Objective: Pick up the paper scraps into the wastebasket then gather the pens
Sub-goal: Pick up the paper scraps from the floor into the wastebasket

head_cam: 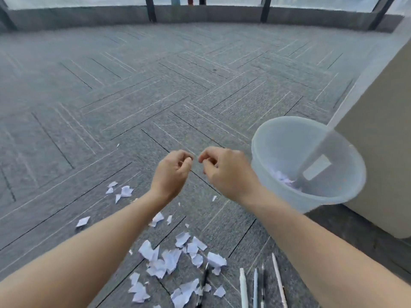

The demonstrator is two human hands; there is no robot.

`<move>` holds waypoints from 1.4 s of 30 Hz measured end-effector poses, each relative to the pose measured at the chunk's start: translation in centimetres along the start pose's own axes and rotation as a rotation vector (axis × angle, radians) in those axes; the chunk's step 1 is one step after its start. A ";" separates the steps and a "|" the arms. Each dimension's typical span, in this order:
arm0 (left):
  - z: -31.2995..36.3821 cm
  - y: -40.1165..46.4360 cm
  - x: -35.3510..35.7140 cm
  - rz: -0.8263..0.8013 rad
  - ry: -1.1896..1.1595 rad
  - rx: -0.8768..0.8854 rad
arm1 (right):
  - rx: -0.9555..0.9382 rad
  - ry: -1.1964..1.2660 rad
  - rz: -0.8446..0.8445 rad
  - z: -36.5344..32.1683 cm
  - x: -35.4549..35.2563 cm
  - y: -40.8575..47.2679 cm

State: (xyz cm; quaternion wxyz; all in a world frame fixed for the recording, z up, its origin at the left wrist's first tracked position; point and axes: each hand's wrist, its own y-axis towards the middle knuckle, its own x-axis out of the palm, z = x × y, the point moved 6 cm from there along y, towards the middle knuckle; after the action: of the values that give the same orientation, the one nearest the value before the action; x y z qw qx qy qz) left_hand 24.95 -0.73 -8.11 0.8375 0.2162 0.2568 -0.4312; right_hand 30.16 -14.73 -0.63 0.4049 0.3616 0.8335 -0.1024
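Several white paper scraps (pixel 169 261) lie scattered on the grey carpet near the bottom centre. Several pens (pixel 255 287) lie side by side at the lower right, and one dark pen (pixel 203 283) lies among the scraps. The pale translucent wastebasket (pixel 266 141) stands at the right with some scraps (pixel 283 177) inside. My left hand (pixel 172 172) and my right hand (pixel 224 170) hover above the carpet, side by side, left of the basket. Both have loosely curled fingers and I see nothing held in them.
A beige cabinet or wall panel (pixel 382 130) rises at the right, right behind the basket. A low grey ledge with dark window posts (pixel 151 10) runs along the far side. Grey patterned carpet (pixel 133 96) stretches ahead and to the left.
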 end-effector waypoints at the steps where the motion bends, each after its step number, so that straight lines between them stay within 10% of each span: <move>1: -3.4 -1.4 -0.4 -0.065 0.130 -0.039 | -0.012 -0.029 -0.076 -0.5 3.4 -0.6; 6: -16.8 -12.2 0.6 -0.530 0.465 -0.176 | 0.156 -0.426 -0.665 3.8 19.7 -6.2; 9: -20.4 -16.8 2.6 -0.691 0.571 -0.161 | 0.228 -0.562 -0.712 7.3 23.8 -7.8; 19: -18.7 -21.3 7.2 -0.514 0.586 0.172 | 0.132 -0.442 -0.569 8.8 27.4 -9.8; 34: -16.5 -24.3 9.8 -0.348 0.432 0.442 | 0.015 -0.363 -0.787 8.4 27.2 -15.7; 42: -10.7 -14.1 4.1 -0.190 0.005 0.126 | 0.109 -0.090 -0.359 6.0 17.2 -7.6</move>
State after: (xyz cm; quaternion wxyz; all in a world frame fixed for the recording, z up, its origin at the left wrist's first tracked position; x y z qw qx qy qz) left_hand 12.64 -4.54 -20.94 0.7770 0.2443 0.2506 -0.5233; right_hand 21.49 -13.96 -18.34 0.3968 0.2239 0.8589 -0.2341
